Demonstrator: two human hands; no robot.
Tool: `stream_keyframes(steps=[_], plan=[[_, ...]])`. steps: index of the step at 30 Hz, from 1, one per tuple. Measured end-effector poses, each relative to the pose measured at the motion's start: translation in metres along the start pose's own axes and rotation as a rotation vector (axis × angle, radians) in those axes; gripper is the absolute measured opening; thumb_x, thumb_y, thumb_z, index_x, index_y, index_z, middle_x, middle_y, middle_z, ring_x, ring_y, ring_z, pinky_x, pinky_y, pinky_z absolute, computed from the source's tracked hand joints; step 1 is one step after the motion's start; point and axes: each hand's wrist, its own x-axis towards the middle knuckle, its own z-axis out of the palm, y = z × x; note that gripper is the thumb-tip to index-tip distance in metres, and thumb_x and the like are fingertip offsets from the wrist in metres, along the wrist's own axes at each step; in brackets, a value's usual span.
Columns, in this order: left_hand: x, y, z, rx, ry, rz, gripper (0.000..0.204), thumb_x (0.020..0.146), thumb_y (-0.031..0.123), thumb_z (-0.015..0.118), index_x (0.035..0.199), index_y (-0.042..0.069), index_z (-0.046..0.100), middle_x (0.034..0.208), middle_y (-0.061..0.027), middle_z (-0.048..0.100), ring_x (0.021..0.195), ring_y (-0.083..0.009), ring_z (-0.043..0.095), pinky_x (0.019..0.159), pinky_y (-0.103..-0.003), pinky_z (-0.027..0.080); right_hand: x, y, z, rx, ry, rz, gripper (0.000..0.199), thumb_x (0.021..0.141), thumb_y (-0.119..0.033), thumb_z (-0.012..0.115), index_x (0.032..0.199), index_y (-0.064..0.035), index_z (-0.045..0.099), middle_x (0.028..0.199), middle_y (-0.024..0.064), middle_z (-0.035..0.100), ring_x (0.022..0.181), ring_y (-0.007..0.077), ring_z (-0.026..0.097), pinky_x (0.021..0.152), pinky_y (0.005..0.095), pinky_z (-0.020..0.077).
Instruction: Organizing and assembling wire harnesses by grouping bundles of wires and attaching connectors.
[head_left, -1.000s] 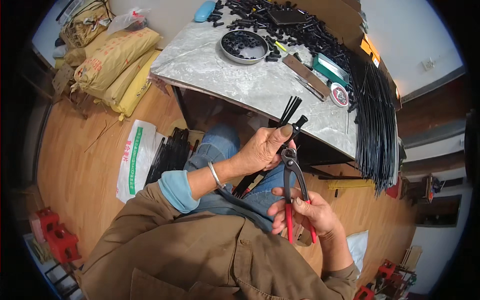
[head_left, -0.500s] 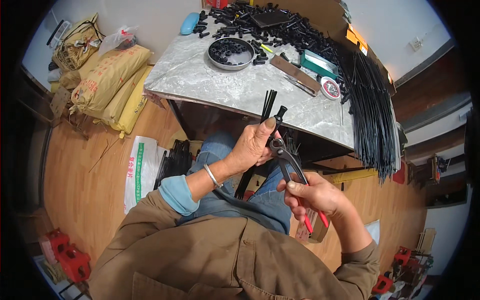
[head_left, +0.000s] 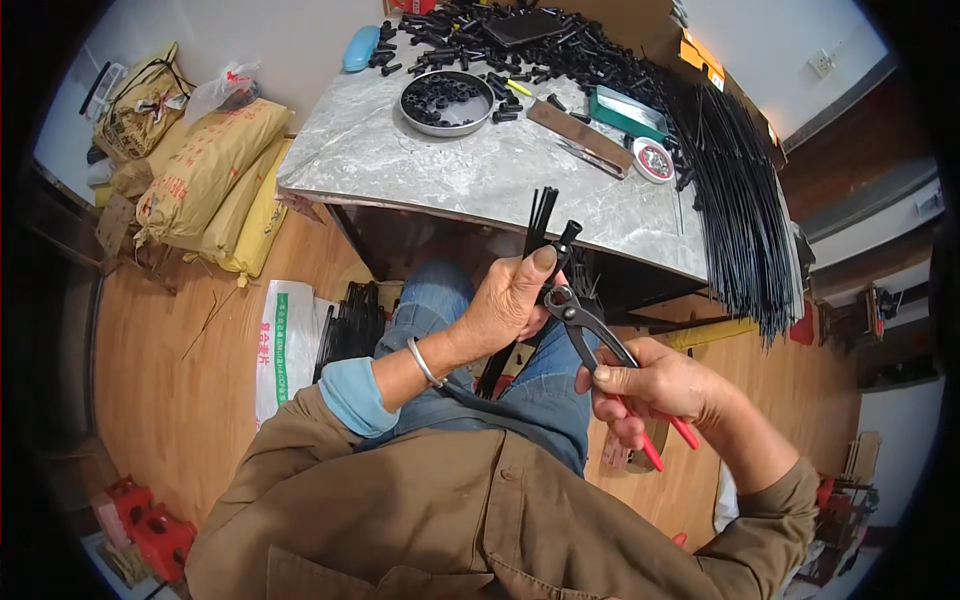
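Observation:
My left hand [head_left: 512, 300] is closed around several thin black rods [head_left: 541, 215] and a black tubular fitting [head_left: 568, 238] with a flared end, all pointing up toward the table. Closed on the red handles of a pair of pincers [head_left: 590, 330], my right hand [head_left: 650, 385] keeps the tool slanted up to the left. The pincers' dark jaws lie against the lower end of the fitting, beside my left fingers. What exactly the jaws bite is hidden. Below the left hand, the rods run down between my knees.
In front stands a grey marble-patterned table [head_left: 430, 175]. It bears a round metal dish [head_left: 447, 128] of black rings, a heap of black fittings [head_left: 620, 65], a green box [head_left: 628, 115] and a long bundle of black rods [head_left: 740, 220]. Yellow sacks [head_left: 215, 165] are stacked at left.
The pincers and my right hand have shifted slightly right and down, the handles tilting further. My left hand still holds the rods and fitting. The whole view has turned a little.

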Motion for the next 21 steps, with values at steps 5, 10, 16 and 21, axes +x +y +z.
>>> stream_keyframes(steps=[5,10,16,21], plan=[[0.000,0.007,-0.002,-0.011,0.074,-0.036,0.067,0.091,0.066,0.039,0.084,0.001,0.055,0.050,0.0036,0.036,0.040,-0.0060,0.037,0.038,-0.022,0.031,0.007,-0.024,0.011,-0.747,0.286,-0.012,0.023,0.098,-0.021,0.049,0.095,0.0019,0.051,0.063,0.0035,0.049,0.047,0.0111,0.048,0.045,0.0280,0.0446],[0.003,0.007,-0.004,-0.024,0.064,-0.061,0.067,0.090,0.066,0.040,0.085,0.002,0.055,0.050,0.0033,0.036,0.040,-0.0060,0.036,0.038,-0.022,0.030,0.014,-0.009,0.006,-0.381,0.157,-0.020,0.023,0.099,-0.020,0.049,0.103,0.0026,0.051,0.068,0.0048,0.052,0.051,0.0135,0.054,0.050,0.0293,0.0503],[0.010,-0.001,-0.011,-0.106,0.006,-0.059,0.061,0.092,0.061,0.042,0.085,0.002,0.054,0.050,0.0027,0.042,0.039,-0.0048,0.038,0.035,-0.020,0.030,0.004,0.003,0.003,-0.096,0.081,-0.073,0.032,0.098,-0.018,0.047,0.121,0.0049,0.044,0.076,0.0090,0.058,0.056,0.0182,0.062,0.055,0.0331,0.0572],[0.010,0.000,-0.005,-0.107,-0.047,-0.087,0.062,0.091,0.063,0.043,0.086,0.002,0.054,0.050,0.0020,0.042,0.038,-0.0049,0.039,0.035,-0.020,0.031,-0.004,-0.003,-0.009,-0.191,0.086,-0.032,0.032,0.098,-0.021,0.051,0.118,0.0035,0.048,0.072,0.0063,0.057,0.049,0.0134,0.056,0.047,0.0271,0.0505]])
